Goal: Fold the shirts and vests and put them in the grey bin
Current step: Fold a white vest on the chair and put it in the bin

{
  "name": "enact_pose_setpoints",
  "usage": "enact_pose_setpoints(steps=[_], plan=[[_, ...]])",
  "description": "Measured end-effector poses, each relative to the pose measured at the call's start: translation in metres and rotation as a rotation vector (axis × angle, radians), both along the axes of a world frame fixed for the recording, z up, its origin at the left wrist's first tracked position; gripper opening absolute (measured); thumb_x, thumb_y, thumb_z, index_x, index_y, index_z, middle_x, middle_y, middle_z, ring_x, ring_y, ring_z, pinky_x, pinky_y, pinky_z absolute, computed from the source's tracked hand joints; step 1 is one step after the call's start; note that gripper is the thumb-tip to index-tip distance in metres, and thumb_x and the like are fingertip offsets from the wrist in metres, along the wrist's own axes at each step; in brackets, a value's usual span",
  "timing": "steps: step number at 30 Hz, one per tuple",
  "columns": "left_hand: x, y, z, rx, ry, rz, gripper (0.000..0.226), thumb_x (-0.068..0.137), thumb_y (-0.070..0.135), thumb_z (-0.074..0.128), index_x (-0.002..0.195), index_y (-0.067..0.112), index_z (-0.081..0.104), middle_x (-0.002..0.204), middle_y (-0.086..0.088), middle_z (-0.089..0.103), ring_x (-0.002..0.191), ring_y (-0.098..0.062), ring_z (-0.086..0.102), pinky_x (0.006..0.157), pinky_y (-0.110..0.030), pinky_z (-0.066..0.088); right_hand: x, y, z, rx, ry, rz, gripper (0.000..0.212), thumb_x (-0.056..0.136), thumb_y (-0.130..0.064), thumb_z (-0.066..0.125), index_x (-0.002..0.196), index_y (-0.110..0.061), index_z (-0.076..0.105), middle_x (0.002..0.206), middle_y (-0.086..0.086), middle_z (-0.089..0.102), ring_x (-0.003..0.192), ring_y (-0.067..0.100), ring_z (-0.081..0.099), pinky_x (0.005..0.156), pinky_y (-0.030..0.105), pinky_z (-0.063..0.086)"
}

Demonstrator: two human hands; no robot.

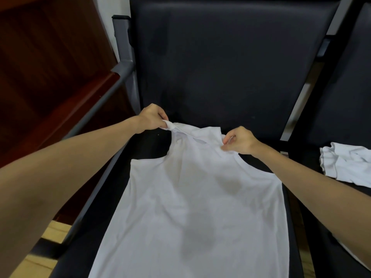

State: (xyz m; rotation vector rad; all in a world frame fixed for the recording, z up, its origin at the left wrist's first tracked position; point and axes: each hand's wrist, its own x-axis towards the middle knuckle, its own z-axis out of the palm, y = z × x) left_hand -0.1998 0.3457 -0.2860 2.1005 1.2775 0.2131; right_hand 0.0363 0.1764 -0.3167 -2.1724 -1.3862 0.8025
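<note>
A white sleeveless vest (200,207) lies spread flat on the dark seat of a chair (220,57), its hem toward me and its shoulder straps toward the backrest. It carries faint brownish and grey marks down the middle. My left hand (152,118) pinches the left shoulder strap at the far left corner. My right hand (240,140) pinches the right shoulder strap. Both straps are held slightly off the seat. No grey bin is in view.
A second white garment (349,164) lies crumpled on the neighbouring dark seat at the right. Grey metal armrest bars (104,101) run along the chair's left side. Dark red wooden furniture (50,67) stands at the left, with light wood flooring below.
</note>
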Motion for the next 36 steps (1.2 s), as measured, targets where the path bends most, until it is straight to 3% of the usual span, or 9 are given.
enact_pose_setpoints(steps=[2,4,8,11,14,20,27,30,36], plan=[[0.001,0.000,0.002,-0.016,0.013,-0.007,0.008,0.082,0.006,0.072,0.090,0.007,0.069,0.078,0.001,0.061,0.073,-0.008,0.056,0.057,-0.018,0.042,0.001,0.002,-0.001,0.006,-0.028,-0.027,0.015,0.079,-0.008,0.077,0.093,-0.004,0.075,0.087,-0.001,0.066,0.085,0.010,0.060,0.078,0.021,0.047],[0.003,0.002,0.006,-0.058,0.016,-0.001,0.009,0.083,0.009,0.072,0.091,0.009,0.068,0.082,0.001,0.060,0.076,-0.009,0.056,0.056,-0.018,0.044,0.004,0.006,0.006,0.054,0.063,-0.129,0.013,0.081,-0.007,0.074,0.094,-0.005,0.075,0.087,0.000,0.067,0.084,0.010,0.061,0.075,0.021,0.047],[0.009,0.015,0.024,-0.104,-0.109,0.099,0.009,0.083,0.014,0.074,0.085,0.015,0.065,0.084,0.002,0.058,0.076,-0.009,0.053,0.055,-0.020,0.042,0.016,0.022,0.041,0.220,0.707,-0.495,0.013,0.088,-0.009,0.063,0.099,-0.003,0.064,0.095,0.011,0.064,0.075,0.015,0.060,0.063,0.023,0.047],[0.020,0.028,0.038,-0.057,-0.234,0.199,0.014,0.082,0.017,0.076,0.080,0.015,0.062,0.079,0.002,0.057,0.071,-0.009,0.052,0.055,-0.021,0.041,0.028,0.038,0.060,0.446,0.705,-0.517,0.017,0.088,-0.006,0.064,0.104,-0.014,0.065,0.113,0.012,0.065,0.101,0.023,0.065,0.076,0.027,0.053],[0.033,0.040,0.048,0.057,-0.248,0.228,0.019,0.081,0.022,0.077,0.075,0.018,0.059,0.077,0.003,0.057,0.071,-0.009,0.053,0.054,-0.020,0.040,0.031,0.048,0.075,0.597,0.786,-0.453,0.028,0.088,0.002,0.062,0.103,-0.021,0.067,0.115,0.010,0.066,0.104,0.020,0.066,0.083,0.026,0.056],[0.054,0.038,0.049,0.248,-0.173,0.218,0.019,0.087,0.026,0.072,0.091,0.011,0.060,0.080,0.001,0.058,0.076,-0.017,0.061,0.069,-0.031,0.053,0.031,0.056,0.077,0.466,0.297,-0.447,0.022,0.078,0.000,0.074,0.098,-0.008,0.070,0.091,0.007,0.070,0.086,0.018,0.070,0.082,0.032,0.059],[0.043,-0.008,0.049,0.130,-0.285,0.203,0.014,0.088,0.020,0.070,0.095,0.012,0.062,0.077,-0.002,0.062,0.054,-0.010,0.058,0.045,-0.020,0.048,0.020,0.015,0.088,0.433,0.199,-0.424,0.019,0.078,-0.007,0.077,0.071,-0.018,0.063,0.089,0.002,0.066,0.089,0.016,0.065,0.080,0.030,0.056],[0.017,-0.043,0.064,0.104,-0.315,0.166,0.012,0.087,0.020,0.071,0.087,0.014,0.060,0.068,-0.003,0.061,0.048,-0.008,0.055,0.041,-0.019,0.046,0.000,-0.022,0.103,0.408,0.120,-0.312,0.023,0.080,-0.009,0.075,0.068,-0.020,0.058,0.075,-0.005,0.058,0.073,0.008,0.056,0.066,0.018,0.047],[-0.045,-0.128,0.071,0.063,-0.335,0.067,0.015,0.086,0.014,0.072,0.079,0.011,0.059,0.059,-0.002,0.057,0.036,-0.004,0.049,0.036,-0.020,0.040,-0.045,-0.106,0.098,0.374,0.090,-0.046,0.034,0.076,-0.002,0.073,0.059,-0.019,0.049,0.059,-0.003,0.051,0.052,0.004,0.047,0.053,0.019,0.040]])
